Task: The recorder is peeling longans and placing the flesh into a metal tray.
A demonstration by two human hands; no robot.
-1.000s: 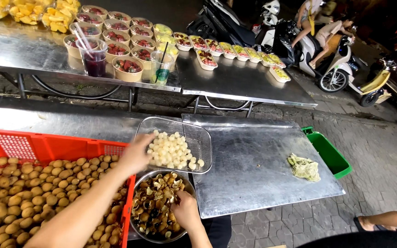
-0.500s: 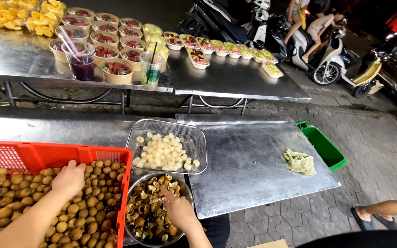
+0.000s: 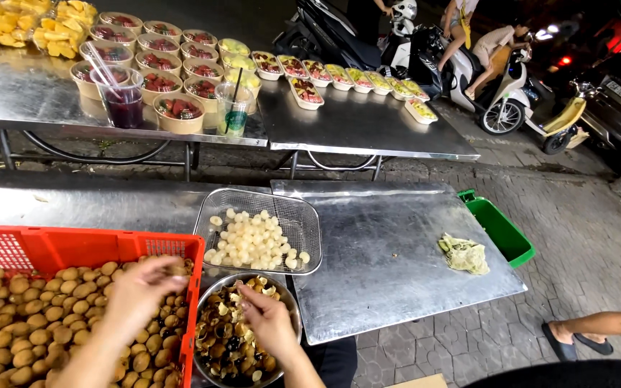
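Note:
My left hand (image 3: 136,293) hovers over the right end of a red plastic crate (image 3: 52,244) filled with small round brown fruits (image 3: 30,323). Its fingers are curled around one brown fruit at the crate's right wall. My right hand (image 3: 269,322) is over a round metal bowl (image 3: 290,300) of brown peels and dark seeds (image 3: 226,343). The fingertips are pinched together, and I cannot see what is between them. Just beyond the bowl stands a square wire-mesh basket (image 3: 309,228) holding several peeled whitish fruits (image 3: 251,243).
All of this sits on a steel table (image 3: 389,259) with a crumpled yellowish rag (image 3: 464,254) and a green bin (image 3: 499,230) at its right edge. A second table (image 3: 353,126) behind carries fruit cups and trays. Scooters and people are at the back right. A person's sandalled foot (image 3: 568,339) is at the lower right.
My left hand went from the mesh basket into the crate. It has now risen to the crate's right wall with a fruit. My right hand stayed over the bowl.

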